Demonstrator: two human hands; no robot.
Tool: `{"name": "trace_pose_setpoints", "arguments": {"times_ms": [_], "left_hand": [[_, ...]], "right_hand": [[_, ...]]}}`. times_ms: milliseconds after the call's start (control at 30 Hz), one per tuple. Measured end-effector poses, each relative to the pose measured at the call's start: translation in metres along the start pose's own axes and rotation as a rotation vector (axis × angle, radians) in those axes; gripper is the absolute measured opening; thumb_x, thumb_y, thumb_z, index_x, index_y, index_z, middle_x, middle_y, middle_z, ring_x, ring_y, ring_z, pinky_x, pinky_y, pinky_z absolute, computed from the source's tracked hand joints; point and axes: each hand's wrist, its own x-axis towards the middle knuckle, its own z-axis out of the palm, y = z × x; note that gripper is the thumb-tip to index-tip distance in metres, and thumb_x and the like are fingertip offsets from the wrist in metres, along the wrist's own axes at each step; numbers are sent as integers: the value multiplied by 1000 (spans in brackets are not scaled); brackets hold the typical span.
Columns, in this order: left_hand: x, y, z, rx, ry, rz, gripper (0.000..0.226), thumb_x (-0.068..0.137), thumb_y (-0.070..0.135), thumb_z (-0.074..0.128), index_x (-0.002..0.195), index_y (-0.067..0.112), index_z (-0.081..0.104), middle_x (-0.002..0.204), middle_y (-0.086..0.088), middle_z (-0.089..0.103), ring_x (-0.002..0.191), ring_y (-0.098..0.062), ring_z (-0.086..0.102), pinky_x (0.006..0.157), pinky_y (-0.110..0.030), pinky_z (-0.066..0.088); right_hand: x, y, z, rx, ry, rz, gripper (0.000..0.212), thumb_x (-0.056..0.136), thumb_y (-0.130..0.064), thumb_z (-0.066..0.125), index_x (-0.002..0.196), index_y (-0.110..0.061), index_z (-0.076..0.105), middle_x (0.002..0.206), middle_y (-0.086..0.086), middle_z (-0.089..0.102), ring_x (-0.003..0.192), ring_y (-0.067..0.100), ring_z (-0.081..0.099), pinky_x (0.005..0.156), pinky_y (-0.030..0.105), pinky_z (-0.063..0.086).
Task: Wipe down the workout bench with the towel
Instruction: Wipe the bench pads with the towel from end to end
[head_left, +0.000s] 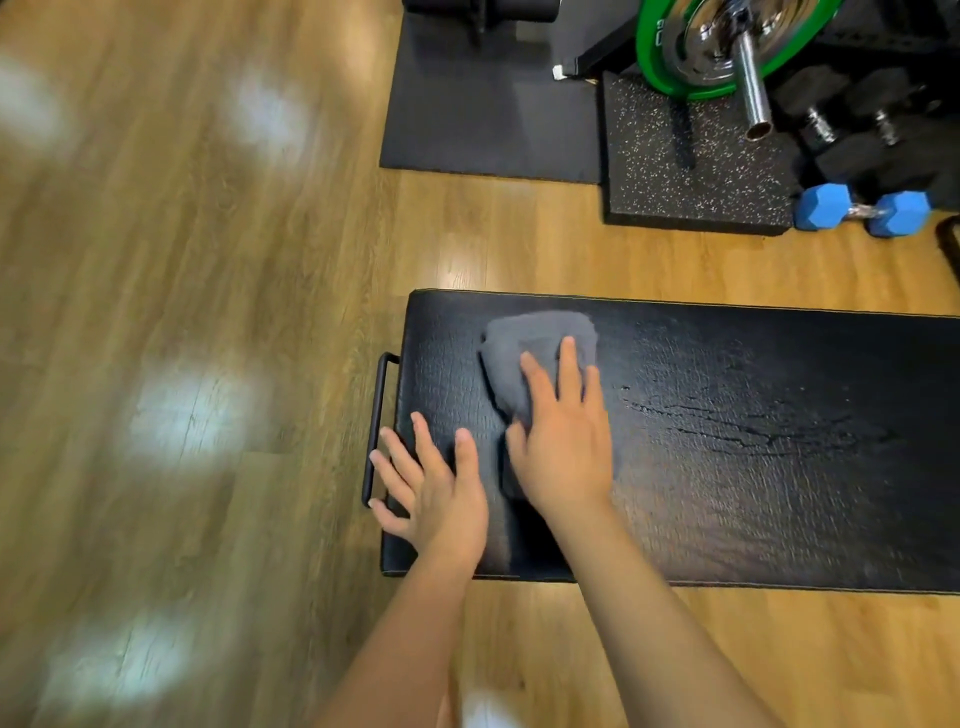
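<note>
The right hand (563, 447) lies flat on a grey towel (524, 358), fingers extended and pressing the cloth onto the black padded top of the workout bench (753, 441). It is not gripping the towel, only pinning it under palm and fingers. The towel is bunched, and most of it shows ahead of the fingertips and off to their left; a darker strip trails back beside the thumb. The left hand (431, 488) rests open on the bench end, fingers spread, with the outer fingertips reaching over the pad edge close to the black metal handle (379, 426).

To the right of the right hand's fingers the pad carries streaks and a dull sheen, probably moisture, though the blur makes this uncertain. That long stretch probably remains to be wiped.

The main risk, as I judge it, is the loose hold: with an open palm, a quick stroke could let the bunched towel roll or slide out from under the fingers, so skin rather than cloth drags on the pad. A bunched cloth also covers a narrow band and may leave gaps. The left fingers by the handle could get knocked if the bench shifts under pressure.
</note>
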Motion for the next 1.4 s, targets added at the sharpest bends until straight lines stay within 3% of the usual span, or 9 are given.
{"name": "trace_pose_setpoints", "arguments": {"times_ms": [200, 333, 533, 633, 833, 933, 1033, 1233, 1400], "left_hand": [[-1, -3, 1, -203, 32, 16, 70, 78, 75, 5, 145, 58, 3, 165, 19, -8, 150, -2, -14, 118, -55, -9], [0, 0, 1, -27, 6, 1, 64, 90, 69, 15, 151, 51, 1, 165, 13, -14, 150, -8, -18, 118, -55, -9], [0, -1, 8, 193, 56, 48, 69, 95, 62, 23, 155, 41, -6, 164, 3, -25, 149, -17, -26, 116, -59, -7], [-4, -4, 10, 308, 82, 89, 78, 96, 56, 35, 155, 35, -11, 163, -2, -26, 149, -25, -26, 115, -65, -5], [-30, 15, 25, 75, 89, 587, 54, 102, 41, 19, 155, 33, 19, 166, 13, -3, 151, -5, -16, 120, -43, -14], [-37, 28, 44, -12, 3, 620, 54, 102, 43, 13, 150, 32, 36, 163, 19, 17, 150, 3, -9, 122, -42, -14], [-34, 25, 55, 39, 70, 609, 58, 100, 50, 15, 144, 31, 47, 160, 19, 25, 151, -1, -4, 122, -46, -11], [-35, 24, 65, 502, 146, 641, 59, 99, 52, 21, 154, 30, 24, 166, 9, 10, 154, -21, -9, 121, -58, -3], [-34, 23, 70, 576, 184, 630, 58, 99, 46, 28, 154, 28, 26, 166, 5, 12, 154, -26, -3, 120, -61, 2]], "right_hand": [[-114, 14, 15, -79, -192, -189, 89, 61, -36, 77, 144, -27, 43, 158, 15, 29, 136, 45, 38, 105, 49, 43], [-65, 45, 1, -59, -136, -218, 78, 73, -33, 67, 145, -27, 40, 161, 12, 23, 139, 44, 34, 109, 49, 39], [70, 67, -27, -36, 18, 30, 67, 87, -29, 57, 150, -29, 33, 164, 7, 10, 141, 43, 23, 114, 48, 27], [60, 61, -23, -14, 60, 66, 68, 86, -27, 58, 150, -30, 34, 164, 7, 11, 141, 44, 23, 114, 49, 28], [-90, 60, -3, -31, -66, -79, 75, 75, -30, 52, 149, -25, 36, 163, 12, 16, 142, 45, 25, 112, 50, 32], [-125, 69, -1, -86, -127, -109, 75, 73, -33, 47, 147, -23, 39, 160, 15, 25, 138, 46, 33, 107, 51, 38], [-99, 88, -9, -81, -112, -165, 74, 72, -30, 55, 145, -26, 41, 160, 13, 27, 138, 44, 36, 106, 50, 42], [26, 129, -34, 18, 47, 45, 69, 83, -23, 60, 148, -25, 38, 163, 10, 16, 141, 45, 26, 114, 50, 28], [69, 141, -48, 20, 81, 124, 67, 86, -25, 58, 149, -28, 35, 164, 4, 13, 143, 42, 22, 114, 51, 28]]}}
